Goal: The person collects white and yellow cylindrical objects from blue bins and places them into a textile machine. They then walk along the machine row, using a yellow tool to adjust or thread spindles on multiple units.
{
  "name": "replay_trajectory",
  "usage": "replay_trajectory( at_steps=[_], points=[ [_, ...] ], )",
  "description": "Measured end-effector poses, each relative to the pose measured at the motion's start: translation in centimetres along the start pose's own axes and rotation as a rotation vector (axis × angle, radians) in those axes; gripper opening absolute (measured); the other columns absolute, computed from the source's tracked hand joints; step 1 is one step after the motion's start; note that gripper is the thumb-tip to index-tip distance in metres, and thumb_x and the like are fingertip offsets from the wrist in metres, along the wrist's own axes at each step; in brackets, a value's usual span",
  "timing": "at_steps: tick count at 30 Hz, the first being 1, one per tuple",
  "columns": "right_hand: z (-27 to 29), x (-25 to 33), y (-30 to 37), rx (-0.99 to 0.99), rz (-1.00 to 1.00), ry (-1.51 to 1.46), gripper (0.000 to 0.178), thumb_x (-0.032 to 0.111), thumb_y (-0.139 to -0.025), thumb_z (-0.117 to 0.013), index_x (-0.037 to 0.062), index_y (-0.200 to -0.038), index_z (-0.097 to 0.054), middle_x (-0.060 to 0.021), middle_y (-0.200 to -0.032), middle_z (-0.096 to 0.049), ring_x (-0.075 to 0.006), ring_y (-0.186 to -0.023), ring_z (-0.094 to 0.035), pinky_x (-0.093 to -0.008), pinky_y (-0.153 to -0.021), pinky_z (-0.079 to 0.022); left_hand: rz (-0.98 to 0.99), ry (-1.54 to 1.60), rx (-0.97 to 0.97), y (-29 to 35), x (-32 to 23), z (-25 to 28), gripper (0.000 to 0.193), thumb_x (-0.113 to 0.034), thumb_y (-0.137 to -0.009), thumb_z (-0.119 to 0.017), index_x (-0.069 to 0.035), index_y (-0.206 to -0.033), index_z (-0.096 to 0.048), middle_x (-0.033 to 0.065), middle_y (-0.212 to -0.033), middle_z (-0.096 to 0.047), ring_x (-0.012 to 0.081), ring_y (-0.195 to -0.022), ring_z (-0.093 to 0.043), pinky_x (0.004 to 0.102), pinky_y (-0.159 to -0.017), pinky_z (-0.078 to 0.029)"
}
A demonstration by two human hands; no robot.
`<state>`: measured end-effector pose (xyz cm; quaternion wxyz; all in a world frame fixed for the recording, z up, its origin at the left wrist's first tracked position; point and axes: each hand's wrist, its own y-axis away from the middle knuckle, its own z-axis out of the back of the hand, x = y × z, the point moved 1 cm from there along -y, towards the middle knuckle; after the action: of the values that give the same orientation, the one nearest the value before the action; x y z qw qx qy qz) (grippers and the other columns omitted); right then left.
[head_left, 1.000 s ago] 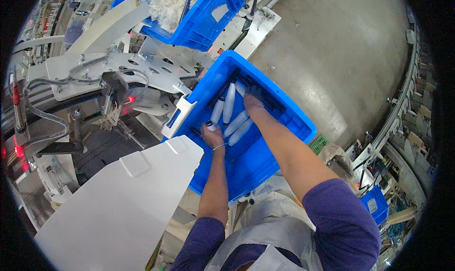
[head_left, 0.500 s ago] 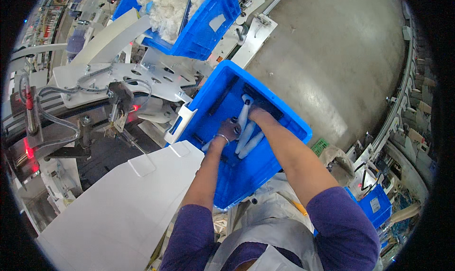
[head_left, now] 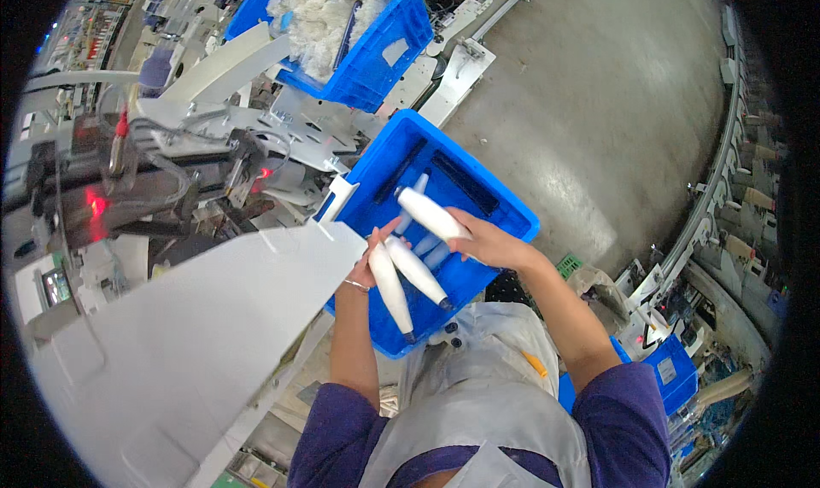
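Observation:
Two white yarn bobbins with dark tips, an outer bobbin (head_left: 390,293) and an inner bobbin (head_left: 417,273), are in my left hand (head_left: 364,268), which grips them at their upper ends. My right hand (head_left: 489,240) is closed round the lower end of a third white yarn bobbin (head_left: 430,214), its dark tip pointing up and left. Both hands are over a blue plastic bin (head_left: 514,225). Below them in the bin lie more bobbins (head_left: 416,199), partly hidden by my hands and the held ones. Two dark bars (head_left: 465,183) run along the bin's far part.
Beyond stands another blue bin (head_left: 376,71) heaped with white yarn waste (head_left: 312,31). A large white panel (head_left: 196,317) juts in at the left beside machinery with red lights (head_left: 96,203). Grey floor (head_left: 606,104) spreads at the right, with a small green basket (head_left: 568,266).
Both hands have risen out of the bin, each bringing up bobbins: two in the left, one in the right. The hands have also moved apart, and the view has shifted slightly.

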<state>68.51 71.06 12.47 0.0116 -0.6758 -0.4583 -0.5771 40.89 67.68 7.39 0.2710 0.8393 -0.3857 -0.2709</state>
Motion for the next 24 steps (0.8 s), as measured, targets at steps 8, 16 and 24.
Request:
replay_trajectory(
  at_steps=[8, 16, 24],
  points=[
    [-6.5, 1.8, 6.7, 0.148, 0.171, 0.411, 0.053, 0.025, -0.093, -0.056, 0.0049, -0.138, -0.037, -0.0217, -0.127, -0.054, -0.0376, -0.116, -0.053, -0.0418, -0.097, -0.042, -0.319, 0.157, -0.257, 8.8, 7.9, -7.0, 0.053, -0.037, -0.090, -0.063, -0.006, -0.130, -0.048, 0.0131, -0.119, -0.058, 0.0292, -0.111, -0.055, 0.0456, -0.101, -0.042],
    [3.7, 2.8, 17.9, -0.185, -0.097, 0.318, 0.028, 0.033, -0.097, -0.052, 0.0089, -0.090, -0.062, 0.0033, -0.078, -0.054, -0.0075, -0.070, -0.048, -0.0264, -0.063, -0.044, -0.948, 0.100, -0.300, 20.9, 9.5, -12.5, 0.052, -0.037, -0.088, -0.065, -0.008, -0.128, -0.048, 0.0112, -0.123, -0.054, 0.0300, -0.116, -0.051, 0.0486, -0.102, -0.041],
    [-7.0, 6.4, 22.8, -0.071, 0.707, 0.949, 0.024, 0.027, -0.092, -0.059, 0.0052, -0.100, -0.064, -0.0070, -0.084, -0.062, -0.0229, -0.078, -0.062, -0.0367, -0.071, -0.051, -1.077, -0.043, -0.186, 24.8, 11.0, -18.0, 0.052, -0.030, -0.089, -0.065, -0.007, -0.131, -0.044, 0.0115, -0.120, -0.056, 0.0267, -0.112, -0.054, 0.0435, -0.098, -0.045]
  ],
)
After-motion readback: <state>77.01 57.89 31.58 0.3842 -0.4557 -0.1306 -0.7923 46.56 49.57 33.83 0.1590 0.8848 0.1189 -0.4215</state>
